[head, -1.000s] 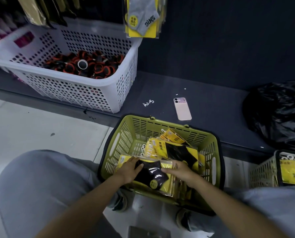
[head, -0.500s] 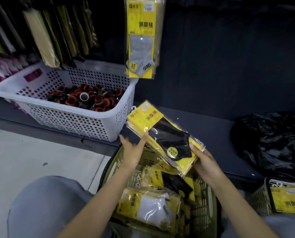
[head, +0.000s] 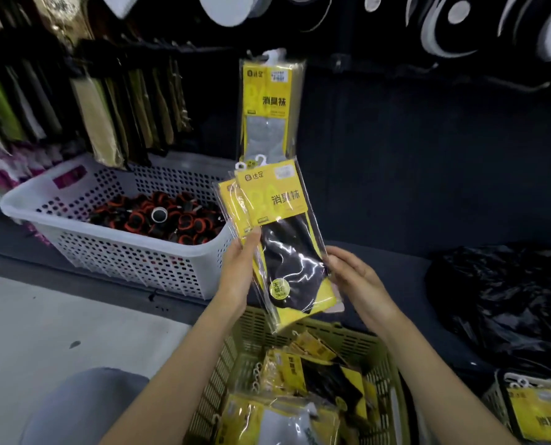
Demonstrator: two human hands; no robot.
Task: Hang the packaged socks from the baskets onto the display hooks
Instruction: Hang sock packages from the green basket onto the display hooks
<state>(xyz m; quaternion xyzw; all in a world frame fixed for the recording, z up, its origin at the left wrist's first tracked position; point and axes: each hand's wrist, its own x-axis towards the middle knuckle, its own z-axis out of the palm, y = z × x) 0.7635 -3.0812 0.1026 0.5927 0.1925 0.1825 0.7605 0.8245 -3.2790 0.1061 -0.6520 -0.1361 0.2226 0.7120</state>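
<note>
Yellow "消臭袜" sock packs [head: 275, 203] between left hand [head: 240, 273] and right hand [head: 356, 279]

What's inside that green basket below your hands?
Yellow-carded sock packs lie piled in the green basket: one with black socks, one with white socks nearer. Whatever lies beneath them is covered. The held packs hide a bit of its far rim.

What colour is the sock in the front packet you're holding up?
Black: the sock sits in a yellow-backed packet. The head view shows it best.
</note>
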